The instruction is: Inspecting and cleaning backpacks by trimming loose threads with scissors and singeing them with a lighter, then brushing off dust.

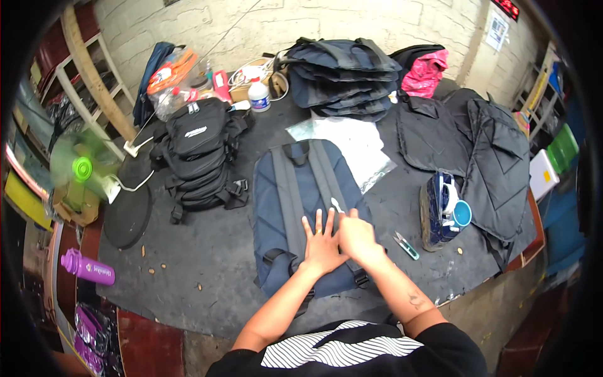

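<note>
A navy blue backpack [267, 188] lies flat on the dark table in front of me, its grey shoulder straps facing up and its top loop at the far end. My left hand [321, 248] rests palm down on its lower middle, fingers spread. Close beside it, my right hand [357, 237] is closed around a slim white tool [336, 205], whose end sticks out past the fingers over the right strap. The rest of that tool is hidden in the fist. To the right lie thread snips [406, 245] with a green handle.
Black backpacks [198, 157] are stacked at left, navy ones [342, 78] at the back. Black padded panels [496, 163] lie at right, near a dark blue object [433, 213] and a blue cup [461, 213]. A white bottle [259, 96], a green fan [81, 168] and a purple bottle [88, 266] stand leftward.
</note>
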Available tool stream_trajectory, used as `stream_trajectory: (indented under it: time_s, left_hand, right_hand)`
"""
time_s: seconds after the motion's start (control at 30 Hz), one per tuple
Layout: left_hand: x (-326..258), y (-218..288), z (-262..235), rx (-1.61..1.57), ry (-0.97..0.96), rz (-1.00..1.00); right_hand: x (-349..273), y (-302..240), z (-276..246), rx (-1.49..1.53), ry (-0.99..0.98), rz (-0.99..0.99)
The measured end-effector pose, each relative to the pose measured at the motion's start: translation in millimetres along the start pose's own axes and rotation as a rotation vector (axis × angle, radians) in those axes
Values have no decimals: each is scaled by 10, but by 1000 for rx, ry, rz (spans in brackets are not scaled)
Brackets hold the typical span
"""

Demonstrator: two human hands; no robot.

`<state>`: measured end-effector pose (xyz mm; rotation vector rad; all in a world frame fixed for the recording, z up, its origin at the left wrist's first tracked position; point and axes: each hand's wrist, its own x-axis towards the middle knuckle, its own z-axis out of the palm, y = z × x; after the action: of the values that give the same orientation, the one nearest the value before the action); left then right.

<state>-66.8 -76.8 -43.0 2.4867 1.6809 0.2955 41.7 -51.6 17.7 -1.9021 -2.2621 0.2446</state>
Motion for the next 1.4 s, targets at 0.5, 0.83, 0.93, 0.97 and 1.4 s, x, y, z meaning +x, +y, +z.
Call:
stream_trajectory:
  time_s: [0.5, 0.83, 0.93, 0.97, 1.4]
  left_hand:
    - [49, 89, -57, -199, 213, -18]
    - [44, 103, -98, -157, 73, -33]
    - [55, 63, -47, -124, 117, -45]
    - [63, 44, -21, -123, 120, -48]
    - [62, 34, -42, -142, 69, -48]
  right_hand:
    - [1127, 336, 445, -3, 257, 92]
    - [1280, -112, 352, -15, 147, 203]
    - [1339, -302, 523, -105, -25, 211]
    - [1341, -418, 544, -183, -14, 303]
    - [1524, -401, 245, 94, 3, 301]
